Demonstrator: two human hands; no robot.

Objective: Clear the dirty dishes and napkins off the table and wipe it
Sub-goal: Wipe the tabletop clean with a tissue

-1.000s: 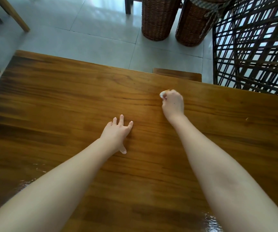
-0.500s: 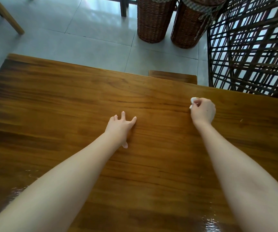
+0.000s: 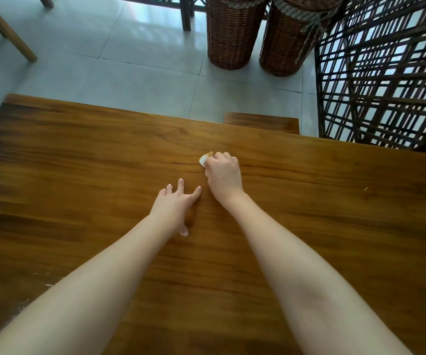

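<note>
Now: right hand (image 3: 223, 179) knuckles-up on the table (image 3: 78, 162), fingers curled tight around a small white napkin wad (image 3: 205, 158). Only a corner of the wad pokes out past the fingertips on the far-left side of the fist, and it shows a yellowish-brown stain. Wad is pressed to the wood. Left hand (image 3: 174, 206) lies just beside and nearer than the right, palm down, fingers spread and straight with the tips on the tabletop and the thumb tucked back toward the wrist; it holds nothing. The hands are close together, the left forefinger almost at the right wrist (touching or not, cannot tell). Both bare forearms reach in from the near edge. Well off to the right of the right hand, one small pale crumb (image 3: 366, 188) sits on the wood. Beyond the right hand, past the far table edge, the top of a wooden bench (image 3: 260, 121) shows. Further out on the pale tiled floor (image 3: 130, 60) stand a first wicker basket (image 3: 230, 34) and, just right of it, a second wicker basket (image 3: 288, 39). A dark lattice screen (image 3: 386, 73) fills the far right.
</note>
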